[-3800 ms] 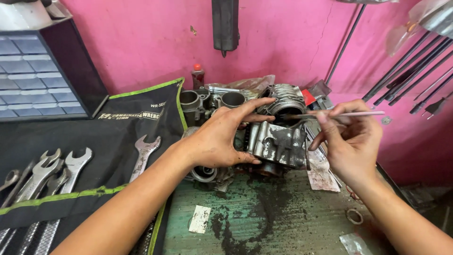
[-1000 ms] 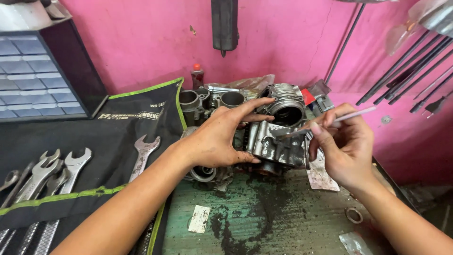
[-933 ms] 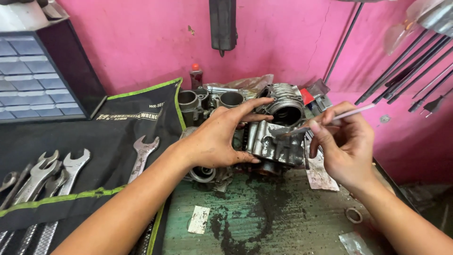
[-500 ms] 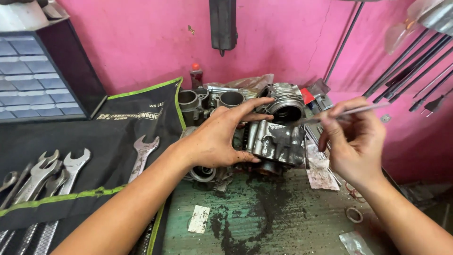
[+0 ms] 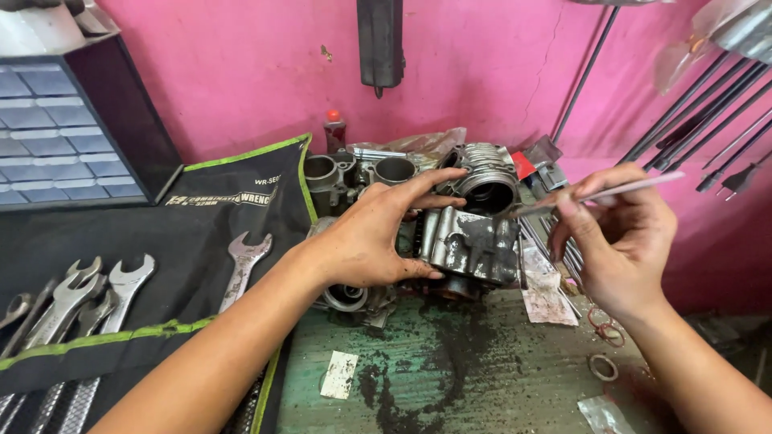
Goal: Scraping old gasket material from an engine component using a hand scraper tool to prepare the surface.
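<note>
Grey cast-metal engine block (image 5: 470, 245), ribbed and stained with dark grime, sits on the worn green table (image 5: 482, 378) against the pink wall, in the same spot as in the earlier pictures. Its round bore (image 5: 488, 186) opens on top, ringed by thin cooling fins. Left of it, the black fabric tool roll with green edging (image 5: 161, 265) lies unrolled, and shiny steel open-ended wrenches (image 5: 96, 293) rest on it, smooth and flat; one more steel wrench (image 5: 241, 261) lies apart nearer the block. Behind stand two dull grey metal cylinders (image 5: 358, 170).

The left hand (image 5: 378, 237) is spread over the block's left side, thumb low against the face and fingers reaching along the top edge, as it was before. The right hand (image 5: 615, 237) has changed: half a second ago it was nearer the bore, and now it sits slightly further right and higher, pinching a thin pale metal rod (image 5: 595, 195) between thumb and fingertips. The rod's dark tip points toward the rim of the bore. Small metal rings (image 5: 601, 367) and a scrap of white paper (image 5: 338, 374) lie on the oily table.
</note>
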